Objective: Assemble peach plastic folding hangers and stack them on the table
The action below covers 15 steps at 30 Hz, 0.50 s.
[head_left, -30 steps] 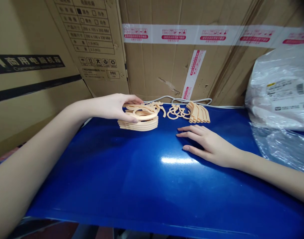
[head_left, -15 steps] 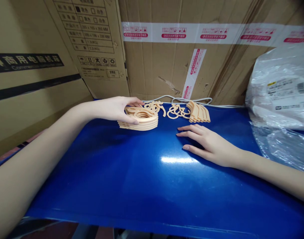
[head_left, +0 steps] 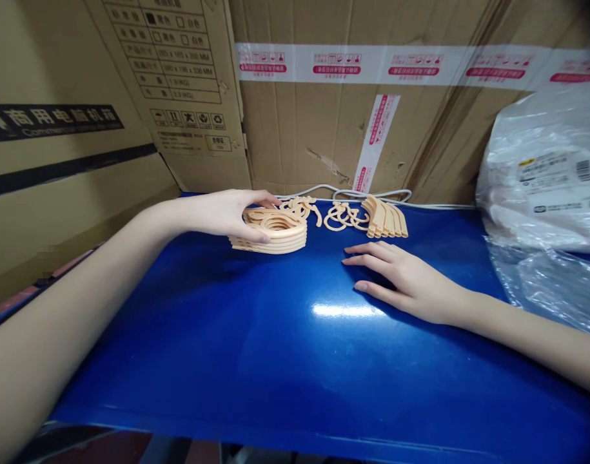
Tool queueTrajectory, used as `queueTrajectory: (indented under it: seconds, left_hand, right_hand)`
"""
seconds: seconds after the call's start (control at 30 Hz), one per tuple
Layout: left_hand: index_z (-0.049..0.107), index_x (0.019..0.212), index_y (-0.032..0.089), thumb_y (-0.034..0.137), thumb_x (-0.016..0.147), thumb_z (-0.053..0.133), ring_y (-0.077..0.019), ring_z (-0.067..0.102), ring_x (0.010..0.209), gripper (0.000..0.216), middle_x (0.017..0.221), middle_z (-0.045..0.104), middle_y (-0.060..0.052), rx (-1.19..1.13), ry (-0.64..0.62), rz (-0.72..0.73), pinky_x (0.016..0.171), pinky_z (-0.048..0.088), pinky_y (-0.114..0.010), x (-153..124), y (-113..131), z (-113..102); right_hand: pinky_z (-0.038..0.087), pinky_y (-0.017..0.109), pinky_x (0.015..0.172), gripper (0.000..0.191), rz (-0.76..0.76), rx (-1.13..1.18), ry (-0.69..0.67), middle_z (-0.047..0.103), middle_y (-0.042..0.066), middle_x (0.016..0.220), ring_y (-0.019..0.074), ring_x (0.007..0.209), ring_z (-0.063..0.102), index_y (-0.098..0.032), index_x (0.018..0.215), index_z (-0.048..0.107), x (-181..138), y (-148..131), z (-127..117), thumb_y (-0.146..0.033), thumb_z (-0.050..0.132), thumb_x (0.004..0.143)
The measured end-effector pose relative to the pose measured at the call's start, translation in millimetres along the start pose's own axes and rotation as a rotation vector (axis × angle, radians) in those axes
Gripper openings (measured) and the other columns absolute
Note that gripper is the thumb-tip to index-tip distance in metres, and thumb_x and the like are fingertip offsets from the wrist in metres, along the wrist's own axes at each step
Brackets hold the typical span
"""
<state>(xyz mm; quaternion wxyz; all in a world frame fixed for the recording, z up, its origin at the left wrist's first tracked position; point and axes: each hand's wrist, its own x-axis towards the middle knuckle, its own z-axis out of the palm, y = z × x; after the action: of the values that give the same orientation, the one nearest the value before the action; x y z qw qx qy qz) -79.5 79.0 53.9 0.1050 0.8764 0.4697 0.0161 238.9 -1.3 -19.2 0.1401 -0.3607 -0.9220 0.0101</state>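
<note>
My left hand (head_left: 222, 212) is curled over a neat stack of curved cream plastic hanger parts (head_left: 285, 243). Its thumb presses the near side of the top piece and the fingers reach round behind, partly hidden. Just behind the stack lie loose cream hook-like pieces (head_left: 302, 207). More hanger hooks (head_left: 337, 219) lie in a small pile further right, beside a row of cream hanger arms (head_left: 385, 219). My right hand (head_left: 403, 277) rests palm down on the blue table (head_left: 275, 361), fingers spread and holding nothing, just in front of that row.
Cardboard boxes stand at the left (head_left: 62, 77) and along the back (head_left: 295, 129). A white cable (head_left: 372, 193) runs along the table's rear edge. At the right sits a clear plastic bag (head_left: 546, 187) with white labelled contents, its loose film (head_left: 546, 277) spreading over the table.
</note>
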Motion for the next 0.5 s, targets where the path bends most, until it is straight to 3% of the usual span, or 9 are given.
queueTrajectory:
  seconds: [0.3,0.5]
  left_hand:
    - [0.039,0.141,0.024,0.062,0.071,0.057,-0.0248,0.054,0.12,0.081,0.141,0.05,-0.005,0.032,-0.008,-0.015,0.1,0.04,-0.031,0.9,2.2,0.7]
    - [0.035,0.144,0.023,0.06,0.07,0.059,-0.0259,0.048,0.127,0.086,0.147,0.042,-0.005,0.004,-0.035,-0.019,0.104,0.037,-0.03,0.3,-0.9,-0.1]
  right_hand:
    - [0.042,0.045,0.103,0.039,-0.003,-0.015,-0.002,0.055,0.012,0.133,0.0245,0.122,0.051,-0.02,0.126,0.056,-0.1,0.1,0.3,-0.041,0.044,0.096]
    - [0.041,0.044,0.103,0.04,-0.003,-0.018,-0.008,0.054,0.012,0.133,0.0235,0.122,0.051,-0.019,0.126,0.056,-0.3,0.9,0.5,-0.042,0.043,0.096]
